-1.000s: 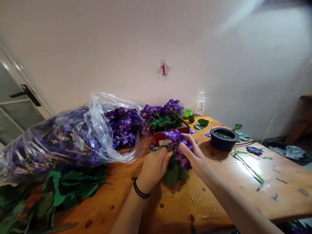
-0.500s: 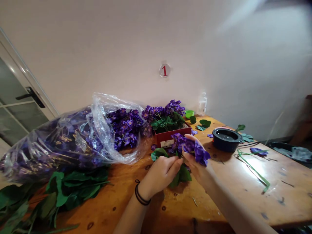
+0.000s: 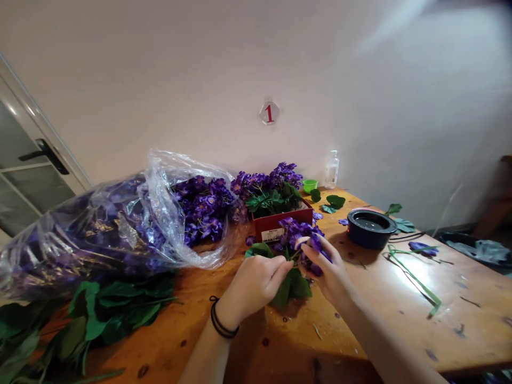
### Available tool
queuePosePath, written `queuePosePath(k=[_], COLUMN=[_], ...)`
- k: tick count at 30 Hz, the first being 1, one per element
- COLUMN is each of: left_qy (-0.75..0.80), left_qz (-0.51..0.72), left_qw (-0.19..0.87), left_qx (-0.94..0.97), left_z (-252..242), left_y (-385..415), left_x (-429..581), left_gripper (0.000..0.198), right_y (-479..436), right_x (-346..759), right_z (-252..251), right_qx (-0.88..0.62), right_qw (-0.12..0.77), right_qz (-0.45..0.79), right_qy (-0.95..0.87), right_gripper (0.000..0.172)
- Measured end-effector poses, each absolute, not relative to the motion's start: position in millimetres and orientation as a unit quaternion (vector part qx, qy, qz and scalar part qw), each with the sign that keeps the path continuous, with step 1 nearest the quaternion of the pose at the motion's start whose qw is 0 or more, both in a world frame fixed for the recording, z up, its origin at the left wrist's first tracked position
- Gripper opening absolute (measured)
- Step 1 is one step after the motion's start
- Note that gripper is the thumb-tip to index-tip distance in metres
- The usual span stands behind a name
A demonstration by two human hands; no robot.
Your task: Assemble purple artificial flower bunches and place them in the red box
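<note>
A spray of purple artificial flowers [image 3: 298,230] with green leaves [image 3: 294,288] is held in front of the red box. My left hand [image 3: 262,277], with a black band at its wrist, pinches the thin green stems below the blooms. Curled around blossoms at the spray's right side are the fingers of my right hand [image 3: 328,264]; some petals are hidden behind them. Just behind stands the red box [image 3: 282,217], filled with more purple flowers [image 3: 282,173] and green leaves.
A clear plastic bag [image 3: 132,234] of purple flowers covers the left, with loose green leaves [image 3: 120,304] before it. A dark round pot [image 3: 370,229], green stems [image 3: 416,282] and a loose bloom [image 3: 423,248] lie right. A green cup [image 3: 310,185] and clear bottle [image 3: 332,170] stand at the back.
My right hand has turned, its fingers now closing over the blossoms from the right, and the bloom that stuck out past it is drawn in. My left hand stays on the stems.
</note>
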State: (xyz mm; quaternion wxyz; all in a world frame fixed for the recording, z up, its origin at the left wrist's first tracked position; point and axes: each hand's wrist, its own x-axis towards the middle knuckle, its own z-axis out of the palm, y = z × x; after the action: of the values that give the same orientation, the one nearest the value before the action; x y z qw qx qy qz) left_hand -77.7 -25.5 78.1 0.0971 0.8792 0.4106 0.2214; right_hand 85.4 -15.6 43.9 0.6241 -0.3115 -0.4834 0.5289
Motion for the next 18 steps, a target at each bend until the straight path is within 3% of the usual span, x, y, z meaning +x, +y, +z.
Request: queuePosePath(k=[5,8,10,14,18], left_qy=[0.391,0.385,0.410,0.514,0.584], left_qz=[0.273,0.365,0.386,0.294,0.177], left_qw=[0.088,0.134,0.156,0.186,0.072], left_qx=[0.875,0.837,0.811,0.784,0.789], left_z=[80.7,82.0,78.5,64.6,55.1], left_y=[-24.9,-19.8,-13.0,-2.5,-5.3], left_x=[-76.8,-80.2,-83.6,-83.6,-72.3], left_gripper=[0.041,0.035,0.028,0.020,0.015], right_y=[-15.0,-10.3,-5.7,0.9,0.8], right_x=[89.9,102.1,111.6,123.0,122.0], right_z=[42.1,43.4,44.8,46.9,47.5], right_qx=[-0.334,-0.369,-0.408,-0.459,-0.467], right_qw=[0.632,0.644,0.638,0.638,0.635], right_qz=[0.456,0.345,0.282,0.215,0.177], right_qy=[-0.530,-0.574,-0.589,-0.580,-0.589], right_gripper=[0.024,0.027,0.020,0.012,0.011])
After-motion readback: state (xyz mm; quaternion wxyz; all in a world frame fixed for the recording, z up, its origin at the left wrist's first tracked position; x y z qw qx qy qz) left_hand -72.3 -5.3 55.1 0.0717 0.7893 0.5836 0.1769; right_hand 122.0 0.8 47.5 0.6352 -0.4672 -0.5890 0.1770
